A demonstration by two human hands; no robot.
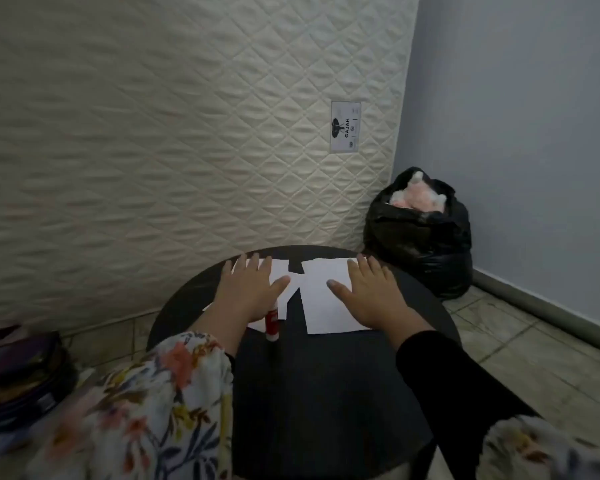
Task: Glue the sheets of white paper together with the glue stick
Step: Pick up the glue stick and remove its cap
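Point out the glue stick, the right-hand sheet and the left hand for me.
glue stick point(271, 322): head view, red label on its body.
right-hand sheet point(321, 306): head view, bare middle.
left hand point(248, 291): head view, back of hand.

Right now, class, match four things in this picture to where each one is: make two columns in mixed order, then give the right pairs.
Things:
1. glue stick
2. left hand
3. right hand
4. black rubbish bag

Places:
A. flat on the right-side paper sheet
B. on the floor in the corner, behind the round table
C. flat on the left-side paper sheet
D. lying on the table beside the left wrist

Pairs: 1-D, 2-C, 3-A, 4-B
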